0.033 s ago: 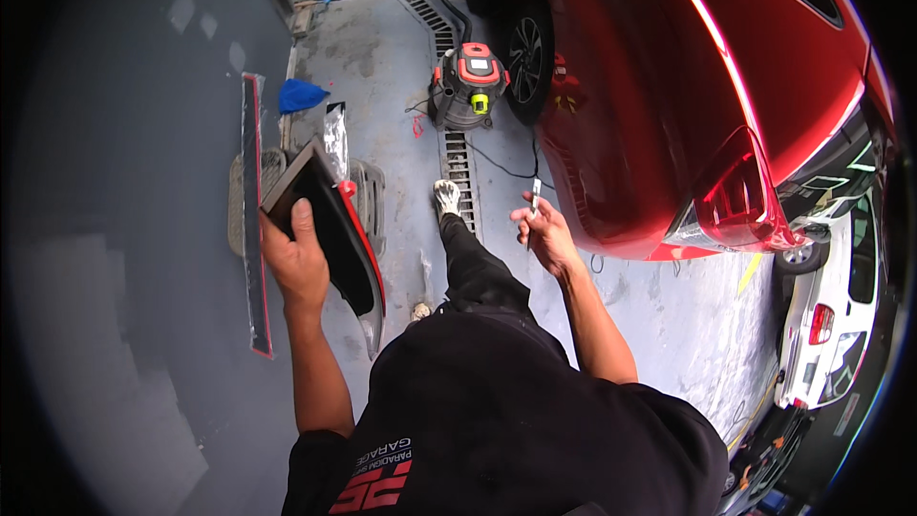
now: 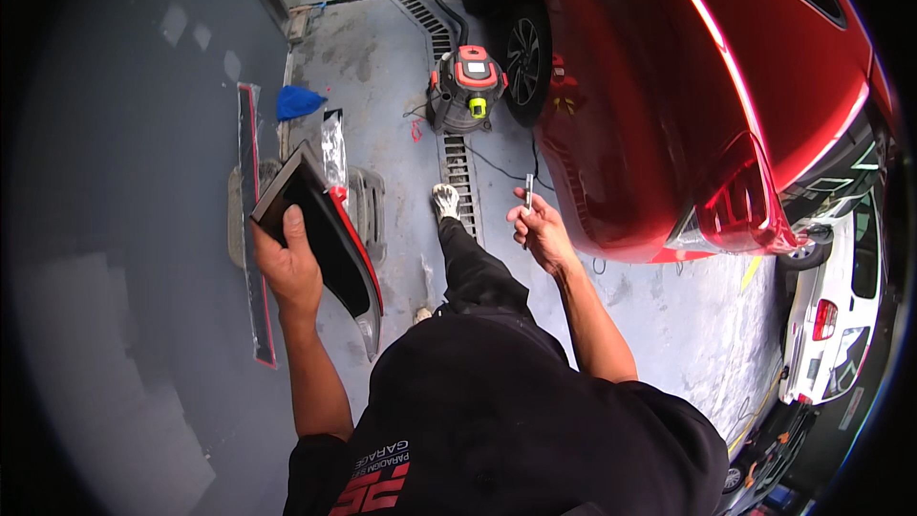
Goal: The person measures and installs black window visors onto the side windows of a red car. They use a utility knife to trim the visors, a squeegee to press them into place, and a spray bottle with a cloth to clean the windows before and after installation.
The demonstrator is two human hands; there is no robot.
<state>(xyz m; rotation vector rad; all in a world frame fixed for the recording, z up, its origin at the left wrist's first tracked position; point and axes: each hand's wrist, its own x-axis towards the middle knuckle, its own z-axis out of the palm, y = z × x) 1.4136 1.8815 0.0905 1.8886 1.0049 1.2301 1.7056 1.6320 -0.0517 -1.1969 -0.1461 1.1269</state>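
My left hand (image 2: pixel 289 272) grips a long, tapering car part (image 2: pixel 330 253) by its left edge, thumb on top. The part has a black face, a red strip along one side, a grey upper edge and a greyish pointed tip. My right hand (image 2: pixel 546 237) holds a slim silver tool (image 2: pixel 529 193) upright between the fingers. It resembles a craft knife, though its tip is too small to make out. Beyond the car part, a strip of silvery film (image 2: pixel 333 148) stands out near its upper end. The two hands are apart.
A red car (image 2: pixel 630 172) stands close on the right. Ahead, a black and red vacuum cleaner (image 2: pixel 470 86) sits beside a floor drain grate (image 2: pixel 458 167). A long red-edged strip (image 2: pixel 252 229), a grey stool (image 2: pixel 368 215) and a blue cloth (image 2: pixel 300 102) are at the left wall.
The car part in my left hand has shifted slightly left and down. In my right hand the silver tool has moved a little left and stands more upright.
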